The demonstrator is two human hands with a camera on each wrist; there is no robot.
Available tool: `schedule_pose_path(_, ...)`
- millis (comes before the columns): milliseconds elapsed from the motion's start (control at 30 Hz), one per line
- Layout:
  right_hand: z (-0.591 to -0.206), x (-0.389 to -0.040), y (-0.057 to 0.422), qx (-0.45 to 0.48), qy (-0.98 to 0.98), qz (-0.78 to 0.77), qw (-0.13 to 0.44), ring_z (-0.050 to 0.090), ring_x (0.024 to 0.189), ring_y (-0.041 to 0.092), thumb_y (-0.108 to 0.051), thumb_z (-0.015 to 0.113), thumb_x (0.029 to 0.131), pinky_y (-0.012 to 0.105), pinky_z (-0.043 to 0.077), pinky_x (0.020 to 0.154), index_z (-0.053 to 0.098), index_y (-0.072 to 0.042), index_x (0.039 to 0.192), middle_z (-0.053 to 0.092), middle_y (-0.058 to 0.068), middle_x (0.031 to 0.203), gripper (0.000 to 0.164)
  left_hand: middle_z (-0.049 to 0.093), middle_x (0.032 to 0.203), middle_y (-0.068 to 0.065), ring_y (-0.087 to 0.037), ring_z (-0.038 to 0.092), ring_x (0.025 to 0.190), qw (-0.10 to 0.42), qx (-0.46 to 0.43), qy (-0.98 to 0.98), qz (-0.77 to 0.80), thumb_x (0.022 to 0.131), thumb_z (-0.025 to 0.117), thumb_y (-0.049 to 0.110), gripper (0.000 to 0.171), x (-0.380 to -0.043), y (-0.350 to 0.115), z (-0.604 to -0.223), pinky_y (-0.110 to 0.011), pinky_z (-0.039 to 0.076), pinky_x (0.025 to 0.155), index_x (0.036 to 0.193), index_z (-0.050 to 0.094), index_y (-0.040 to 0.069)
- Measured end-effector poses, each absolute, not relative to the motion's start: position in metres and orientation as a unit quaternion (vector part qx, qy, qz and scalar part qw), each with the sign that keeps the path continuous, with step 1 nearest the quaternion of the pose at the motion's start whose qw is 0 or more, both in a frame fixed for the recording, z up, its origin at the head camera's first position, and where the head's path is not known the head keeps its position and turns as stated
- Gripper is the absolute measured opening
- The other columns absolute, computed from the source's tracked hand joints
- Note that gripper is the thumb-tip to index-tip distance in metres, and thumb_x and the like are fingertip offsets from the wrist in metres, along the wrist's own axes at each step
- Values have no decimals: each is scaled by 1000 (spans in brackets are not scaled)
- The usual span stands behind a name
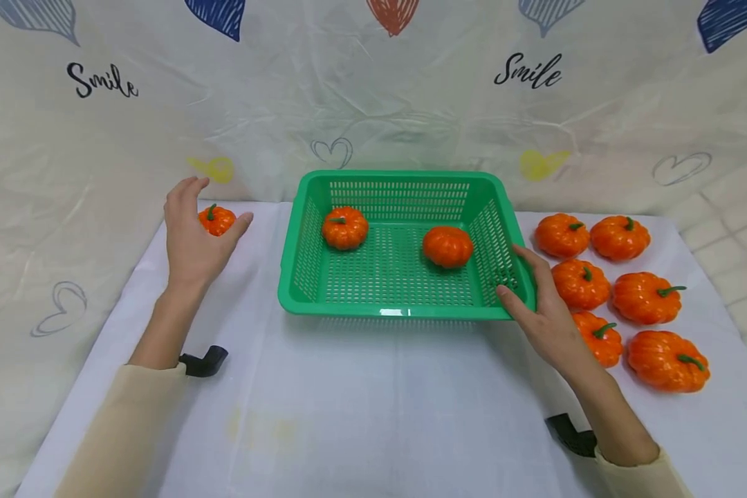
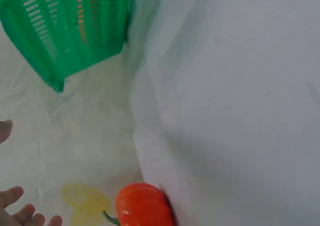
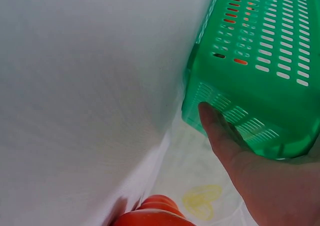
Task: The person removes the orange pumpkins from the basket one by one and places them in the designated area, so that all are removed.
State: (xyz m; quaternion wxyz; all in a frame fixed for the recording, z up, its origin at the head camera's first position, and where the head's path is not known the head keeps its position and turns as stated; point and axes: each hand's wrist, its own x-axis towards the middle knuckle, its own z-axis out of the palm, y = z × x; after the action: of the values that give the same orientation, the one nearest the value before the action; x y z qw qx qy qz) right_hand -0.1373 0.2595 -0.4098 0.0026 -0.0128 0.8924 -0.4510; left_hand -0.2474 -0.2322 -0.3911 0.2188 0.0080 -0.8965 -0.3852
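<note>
A green plastic basket (image 1: 398,312) stands mid-table with two small orange pumpkins inside, one (image 1: 345,228) toward the left and one (image 1: 448,247) toward the right. My right hand (image 1: 544,315) grips the basket's right end near the front corner; in the right wrist view a finger (image 3: 220,133) lies along its outer wall. At the far left, my left hand (image 1: 193,232) is spread with thumb and fingers apart, holding nothing. Between them in the head view shows another small pumpkin (image 1: 218,220) with a green stem, which the left wrist view shows lying beyond the fingertips (image 2: 15,192).
Several orange pumpkins (image 1: 646,297) are grouped at the table's right side, partly behind my right hand and forearm. A white cloth (image 1: 348,408) covers the table. Behind it hangs a pale printed sheet (image 1: 398,90). Black straps (image 1: 204,362) sit at both wrists.
</note>
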Motion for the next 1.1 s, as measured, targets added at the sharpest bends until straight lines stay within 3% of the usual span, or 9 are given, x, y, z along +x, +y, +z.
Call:
schedule_pose_path(133, -410, -136, 260, -11, 892, -452, 6, 44, 129, 45, -33, 55, 106, 7, 46, 79, 12, -30, 167, 27, 24, 163, 75, 44, 158, -5, -17, 36, 150, 259, -54, -873, -409, 91, 79, 29, 66, -240, -204, -374, -45, 47, 110, 148, 53, 11)
schedule_pose_path(267, -410, -136, 260, -11, 890, -455, 7, 43, 130, 45, -33, 55, 106, 7, 47, 78, 11, -30, 167, 26, 24, 164, 75, 51, 151, -5, -16, 44, 143, 250, -108, -863, -425, 92, 79, 25, 54, -236, -180, -362, -43, 48, 97, 141, 60, 11)
schedule_pose_path(567, -409, -138, 260, -13, 890, -457, 4, 42, 132, 46, -32, 55, 106, 5, 45, 79, 11, -29, 167, 26, 24, 164, 75, 49, 150, -11, -29, 50, 136, 117, -179, -877, -431, 93, 80, 26, 59, -241, -147, -354, -50, 57, 101, 143, 55, 9)
schedule_pose_path(1100, -410, -138, 260, -12, 889, -457, 8, 44, 130, 46, -32, 56, 106, 6, 47, 78, 11, -29, 167, 26, 24, 164, 76, 41, 157, -16, -36, 51, 138, -39, -202, -912, -355, 94, 78, 22, 69, -262, -128, -348, -49, 53, 110, 152, 45, 4)
